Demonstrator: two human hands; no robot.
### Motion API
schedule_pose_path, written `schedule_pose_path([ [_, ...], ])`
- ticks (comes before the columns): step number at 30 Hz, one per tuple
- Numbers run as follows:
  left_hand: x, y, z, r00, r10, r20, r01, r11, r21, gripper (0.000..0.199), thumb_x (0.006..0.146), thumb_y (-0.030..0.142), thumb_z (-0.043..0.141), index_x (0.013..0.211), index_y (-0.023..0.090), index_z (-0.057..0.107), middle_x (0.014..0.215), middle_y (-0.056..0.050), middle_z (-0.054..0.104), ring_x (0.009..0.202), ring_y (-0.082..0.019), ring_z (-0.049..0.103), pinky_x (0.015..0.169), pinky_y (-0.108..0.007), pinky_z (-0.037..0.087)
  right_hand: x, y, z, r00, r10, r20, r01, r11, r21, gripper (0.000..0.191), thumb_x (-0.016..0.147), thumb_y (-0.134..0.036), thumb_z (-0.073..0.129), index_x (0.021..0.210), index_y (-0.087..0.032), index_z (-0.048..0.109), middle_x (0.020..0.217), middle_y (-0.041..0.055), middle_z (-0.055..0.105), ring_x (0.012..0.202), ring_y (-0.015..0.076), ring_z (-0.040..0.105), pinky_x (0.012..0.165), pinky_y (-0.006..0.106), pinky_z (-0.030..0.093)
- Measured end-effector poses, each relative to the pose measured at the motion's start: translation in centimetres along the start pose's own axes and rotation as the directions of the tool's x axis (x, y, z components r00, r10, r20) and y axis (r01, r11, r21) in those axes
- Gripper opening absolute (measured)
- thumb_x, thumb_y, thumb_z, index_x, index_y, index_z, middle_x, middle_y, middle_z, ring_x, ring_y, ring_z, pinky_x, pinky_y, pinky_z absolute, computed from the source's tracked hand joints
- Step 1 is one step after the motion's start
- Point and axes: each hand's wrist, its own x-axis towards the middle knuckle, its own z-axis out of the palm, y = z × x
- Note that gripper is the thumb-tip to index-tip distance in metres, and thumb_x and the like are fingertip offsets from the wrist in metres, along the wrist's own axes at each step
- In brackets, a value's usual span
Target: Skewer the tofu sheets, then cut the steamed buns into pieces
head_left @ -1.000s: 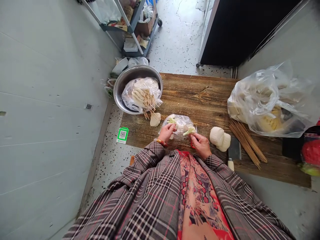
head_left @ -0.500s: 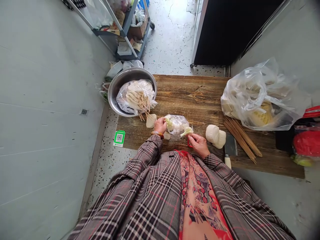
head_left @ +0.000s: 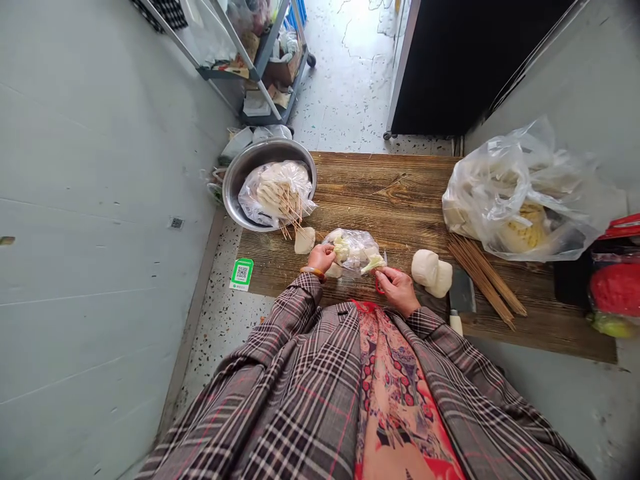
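Observation:
My left hand [head_left: 321,257] is closed, fingertips pinching a pale cauliflower floret [head_left: 341,249]. A second cauliflower floret [head_left: 372,263] is gripped in the closed fingers of my right hand [head_left: 399,289]. Against the right fingers show a red loop-like handle [head_left: 379,285] and a thin blade tip; whether the hand holds this tool I cannot tell. Between and behind both hands lies a clear plastic bag [head_left: 357,241] with pale pieces in it. A flat white slice [head_left: 304,241] rests left of my left hand. Two thick white chunks [head_left: 425,267] sit to the right of my right hand.
A metal basin [head_left: 230,193] with bagged skewered food stands at the bench's left end. Right of the white chunks lie a cleaver [head_left: 462,291] and a bundle of wooden skewers [head_left: 487,280]. A large plastic bag [head_left: 525,193] fills the bench's right side.
The view has shifted slightly. My left fingers have turned a little on their floret; my right hand keeps nearly the same place.

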Motion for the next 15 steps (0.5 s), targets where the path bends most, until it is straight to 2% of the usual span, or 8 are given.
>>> schedule_pose_path([
  [3, -0.4, 0.4, -0.3, 0.999, -0.051, 0.009, 0.051, 0.99, -0.134, 0.015, 0.063, 0.026, 0.073, 0.074, 0.015, 0.071, 0.069, -0.003, 0.067, 0.064, -0.014, 0.057, 0.063, -0.026, 0.043, -0.1, 0.0, -0.1, 1.0, -0.002, 0.007, 0.002, 1.0, 0.008, 0.038, 0.089, -0.044, 0.052, 0.094, -0.016, 0.078, 0.071, 0.0033, 0.073, 0.065, 0.018, 0.064, 0.065, 0.027, 0.049],
  [7, -1.3, 0.6, -0.6, 0.993, -0.115, 0.035, 0.12, 0.958, -0.261, 0.02, 0.062, 0.03, 0.069, 0.075, 0.015, 0.069, 0.074, -0.004, 0.068, 0.061, -0.012, 0.057, 0.052, -0.022, 0.035, -0.3, 0.0, -0.1, 1.0, -0.017, 0.018, 0.017, 1.0, 0.024, 0.038, 0.089, -0.044, 0.052, 0.095, -0.016, 0.078, 0.078, 0.0043, 0.075, 0.072, 0.0188, 0.066, 0.067, 0.027, 0.049],
  [12, -2.0, 0.2, -0.5, 0.984, -0.179, 0.017, 0.175, 0.928, -0.329, 0.02, 0.059, 0.029, 0.072, 0.07, 0.015, 0.065, 0.07, -0.004, 0.066, 0.059, -0.011, 0.056, 0.051, -0.022, 0.035, -0.5, 0.2, -0.2, 0.999, -0.021, 0.033, 0.021, 1.0, 0.016, 0.04, 0.089, -0.045, 0.052, 0.092, -0.015, 0.078, 0.062, 0.0009, 0.066, 0.057, 0.0151, 0.056, 0.058, 0.025, 0.043],
  [15, -1.8, -0.1, -0.3, 0.98, -0.194, -0.05, 0.167, 0.929, -0.329, 0.018, 0.054, 0.021, 0.074, 0.069, 0.014, 0.066, 0.066, -0.001, 0.064, 0.059, -0.01, 0.053, 0.053, -0.021, 0.036, -0.6, 0.4, -0.2, 0.999, -0.026, 0.04, 0.025, 1.0, 0.012, 0.04, 0.09, -0.044, 0.051, 0.092, -0.014, 0.078, 0.064, 0.0016, 0.066, 0.057, 0.0152, 0.057, 0.058, 0.026, 0.044],
])
